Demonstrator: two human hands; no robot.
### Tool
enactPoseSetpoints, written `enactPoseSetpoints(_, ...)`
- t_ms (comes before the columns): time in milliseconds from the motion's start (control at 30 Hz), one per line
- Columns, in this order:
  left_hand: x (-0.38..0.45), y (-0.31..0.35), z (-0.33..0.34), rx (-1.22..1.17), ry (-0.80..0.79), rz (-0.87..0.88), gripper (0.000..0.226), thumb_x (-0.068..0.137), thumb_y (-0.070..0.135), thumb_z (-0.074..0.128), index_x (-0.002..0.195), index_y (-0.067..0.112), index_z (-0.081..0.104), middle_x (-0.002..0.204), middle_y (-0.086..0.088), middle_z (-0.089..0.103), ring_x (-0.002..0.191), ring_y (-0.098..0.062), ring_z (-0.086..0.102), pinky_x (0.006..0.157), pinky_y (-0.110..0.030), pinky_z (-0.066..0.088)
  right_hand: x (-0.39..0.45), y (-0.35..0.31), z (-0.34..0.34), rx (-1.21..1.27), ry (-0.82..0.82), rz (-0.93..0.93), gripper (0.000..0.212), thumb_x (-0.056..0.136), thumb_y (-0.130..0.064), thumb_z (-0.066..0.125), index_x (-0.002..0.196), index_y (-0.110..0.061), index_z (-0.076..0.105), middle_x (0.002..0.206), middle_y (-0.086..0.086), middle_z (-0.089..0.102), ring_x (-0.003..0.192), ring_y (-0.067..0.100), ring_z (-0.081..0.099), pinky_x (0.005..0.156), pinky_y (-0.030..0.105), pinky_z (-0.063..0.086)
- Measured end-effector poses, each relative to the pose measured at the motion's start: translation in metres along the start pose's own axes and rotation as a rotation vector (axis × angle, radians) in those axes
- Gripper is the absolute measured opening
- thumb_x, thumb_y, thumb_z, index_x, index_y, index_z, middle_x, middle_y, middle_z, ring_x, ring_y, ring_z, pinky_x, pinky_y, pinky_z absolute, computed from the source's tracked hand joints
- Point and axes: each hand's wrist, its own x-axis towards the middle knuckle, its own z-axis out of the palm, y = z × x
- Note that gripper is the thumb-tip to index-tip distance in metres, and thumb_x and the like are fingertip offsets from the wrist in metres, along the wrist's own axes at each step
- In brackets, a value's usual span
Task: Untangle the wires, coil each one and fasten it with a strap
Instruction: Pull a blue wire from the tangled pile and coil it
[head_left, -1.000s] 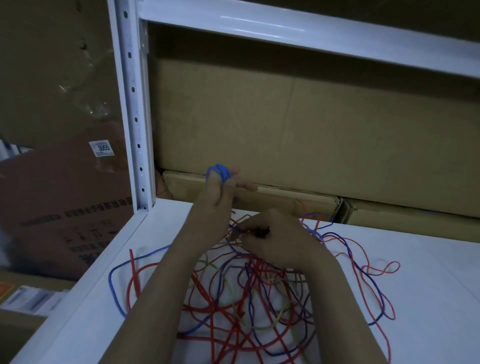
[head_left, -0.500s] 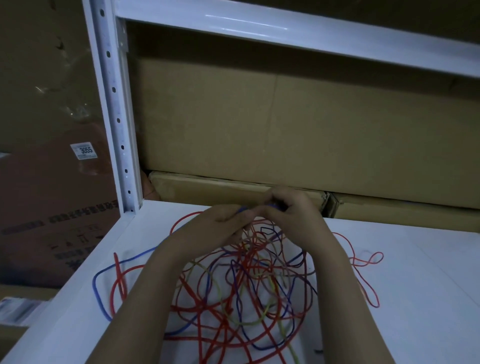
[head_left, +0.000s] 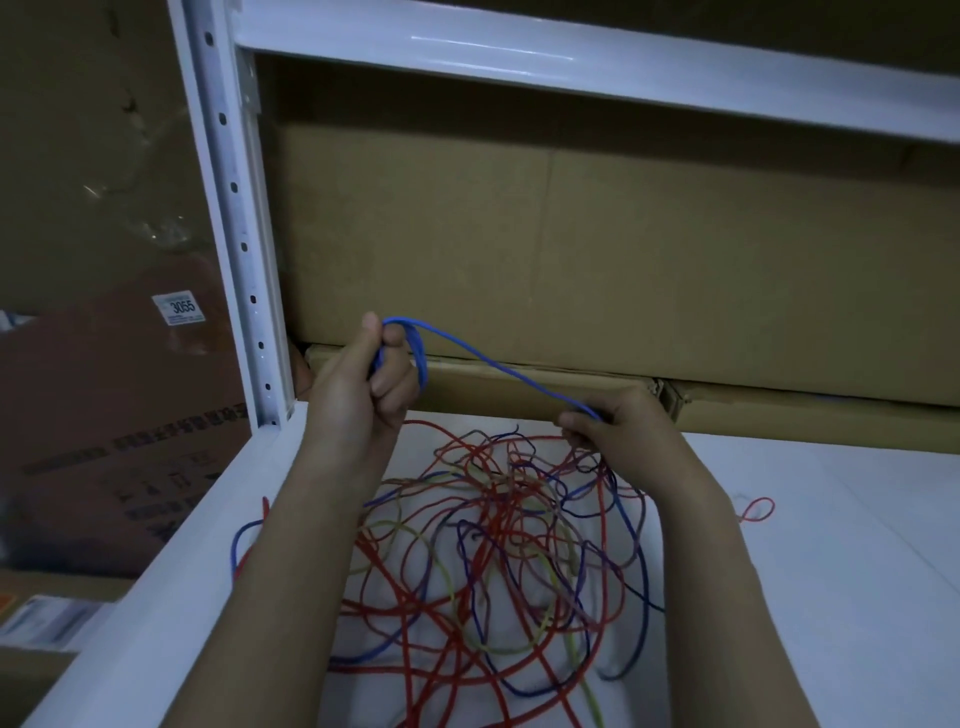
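Two hands are seen: the left hand (head_left: 363, 387) is curled round a small blue coil (head_left: 415, 353) at 11 o'clock, the blue wire (head_left: 519, 376) is pinched by the right hand (head_left: 618, 431). One tangle (head_left: 493, 545) is left on the shelf (head_left: 831, 545) at 6. Hands were touching before, now spread apart.

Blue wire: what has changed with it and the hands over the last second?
The hands, together half a second ago, have parted: left hand rose with its blue wire coil, right hand moved right, pinching the blue wire stretched between them. The tangled pile stayed on the white shelf.
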Motion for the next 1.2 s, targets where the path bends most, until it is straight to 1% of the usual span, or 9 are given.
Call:
enactPoseSetpoints(167, 0.004, -0.004, -0.007, 0.093, 0.08, 0.002, 0.037, 0.105, 0.03, 0.025, 0.079, 0.013, 0.046, 0.047, 0.01, 0.027, 0.041, -0.004, 0.022, 0.043, -0.016, 0.021, -0.006, -0.013, -0.006, 0.226, -0.068, -0.048, 0.026, 0.095, -0.023, 0.057, 0.078, -0.005, 0.064, 0.048, -0.006, 0.049, 0.046, 0.007, 0.043, 0.051, 0.022, 0.036)
enactPoseSetpoints(300, 0.006, -0.008, -0.007, 0.167, 0.102, -0.009, 0.038, 0.105, 0.031, 0.025, 0.081, 0.011, 0.047, 0.047, 0.008, 0.032, 0.042, -0.005, 0.027, 0.045, -0.017, 0.024, -0.007, -0.014, -0.015, 0.28, -0.123, 0.009, 0.036, 0.101, -0.029, 0.042, 0.072, -0.027, 0.062, 0.047, -0.014, 0.037, 0.046, 0.005, 0.033, 0.055, 0.026, 0.029)
enactPoseSetpoints(500, -0.005, -0.02, 0.007, 0.378, -0.056, -0.123, 0.044, 0.103, 0.03, 0.027, 0.076, 0.005, 0.051, 0.045, 0.0, 0.044, 0.041, -0.011, 0.042, 0.047, -0.02, 0.039, 0.006, -0.023, -0.009, 0.442, 0.643, -0.077, 0.03, 0.1, -0.024, 0.045, 0.075, -0.026, 0.061, 0.047, -0.007, 0.039, 0.044, 0.008, 0.035, 0.051, 0.026, 0.031)
enactPoseSetpoints(567, -0.009, -0.019, 0.013, 0.304, -0.105, -0.185, 0.045, 0.103, 0.03, 0.03, 0.07, 0.006, 0.05, 0.044, -0.001, 0.042, 0.038, -0.011, 0.04, 0.043, -0.02, 0.039, 0.006, -0.027, -0.004, 0.327, 0.71, -0.105, 0.027, 0.1, -0.029, 0.045, 0.082, -0.024, 0.065, 0.049, -0.004, 0.04, 0.046, 0.013, 0.038, 0.05, 0.027, 0.03)
enactPoseSetpoints(700, -0.006, -0.007, 0.008, -0.084, -0.039, -0.192, 0.045, 0.102, 0.031, 0.031, 0.063, 0.015, 0.048, 0.038, 0.008, 0.032, 0.034, -0.003, 0.029, 0.039, -0.014, 0.024, 0.001, -0.015, 0.003, -0.357, 0.3, -0.038, 0.026, 0.098, -0.034, 0.048, 0.097, -0.025, 0.072, 0.064, 0.004, 0.061, 0.059, 0.021, 0.052, 0.051, 0.03, 0.037)
enactPoseSetpoints(800, 0.0, -0.005, 0.001, -0.235, 0.035, -0.078, 0.041, 0.104, 0.032, 0.023, 0.076, 0.013, 0.045, 0.044, 0.009, 0.032, 0.038, -0.004, 0.031, 0.043, -0.012, 0.031, -0.003, -0.02, 0.013, -0.387, -0.07, -0.07, 0.026, 0.098, -0.03, 0.052, 0.08, -0.031, 0.071, 0.057, -0.013, 0.051, 0.052, 0.003, 0.039, 0.047, 0.021, 0.028)
enactPoseSetpoints(867, 0.001, -0.008, -0.002, -0.229, 0.088, -0.047, 0.039, 0.105, 0.031, 0.023, 0.088, 0.009, 0.05, 0.05, 0.007, 0.042, 0.043, -0.005, 0.042, 0.05, -0.013, 0.041, -0.004, -0.027, 0.02, -0.312, -0.26, -0.087, 0.022, 0.096, -0.029, 0.053, 0.095, -0.027, 0.075, 0.081, -0.015, 0.068, 0.066, 0.002, 0.053, 0.056, 0.018, 0.039)
enactPoseSetpoints(1034, 0.01, -0.026, -0.003, 0.333, 0.171, 0.005, 0.034, 0.104, 0.016, 0.03, 0.083, 0.012, 0.056, 0.052, 0.012, 0.06, 0.05, 0.004, 0.058, 0.102, -0.029, 0.04, -0.009, -0.048, 0.031, -0.234, -0.602, -0.073, 0.024, 0.093, -0.034, 0.058, 0.11, -0.025, 0.073, 0.111, -0.012, 0.068, 0.09, 0.003, 0.059, 0.081, 0.019, 0.047)
enactPoseSetpoints(1200, -0.003, -0.036, -0.011, 0.914, -0.094, -0.027, 0.044, 0.105, 0.026, 0.032, 0.08, 0.004, 0.061, 0.073, 0.0, 0.064, 0.069, -0.002, 0.06, 0.073, -0.01, 0.046, -0.013, -0.054, 0.016, 0.027, -0.459, -0.109, 0.021, 0.093, -0.022, 0.056, 0.089, -0.022, 0.076, 0.075, -0.014, 0.069, 0.064, -0.001, 0.058, 0.061, 0.017, 0.043)
